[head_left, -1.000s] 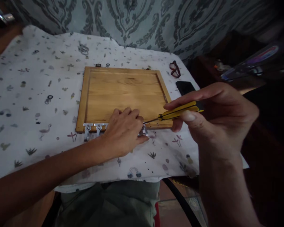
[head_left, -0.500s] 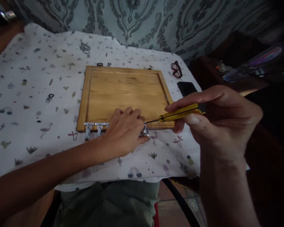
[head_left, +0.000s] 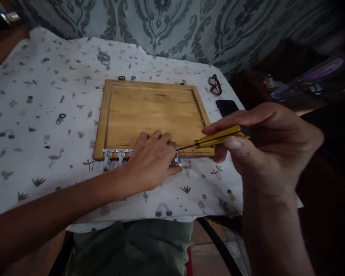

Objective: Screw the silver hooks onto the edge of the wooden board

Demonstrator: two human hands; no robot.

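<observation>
A framed wooden board (head_left: 149, 111) lies flat on the cloth. Along its near edge runs a metal hook rail (head_left: 121, 154) with hooks hanging over the side. My left hand (head_left: 152, 159) is closed over the rail's right part, fingers curled onto the board and thumb by the end hook; it hides the rail's middle. In my right hand (head_left: 267, 149) is a screwdriver (head_left: 217, 137) with a yellow and black handle, pinched between thumb and fingers. Its thin shaft slants down leftward to the rail's right end, beside my left fingers. The exact contact of the tip is too small to make out.
A white printed cloth (head_left: 60, 115) covers the table. Red-framed glasses (head_left: 215, 85) and a dark phone (head_left: 227, 107) lie right of the board. Small metal fittings (head_left: 121, 78) show at its far edge. A clear plastic bottle (head_left: 307, 78) is at the far right, beyond the table.
My right hand has shifted very slightly, its knuckles a little further right. The screwdriver, left hand, rail and board look the same.
</observation>
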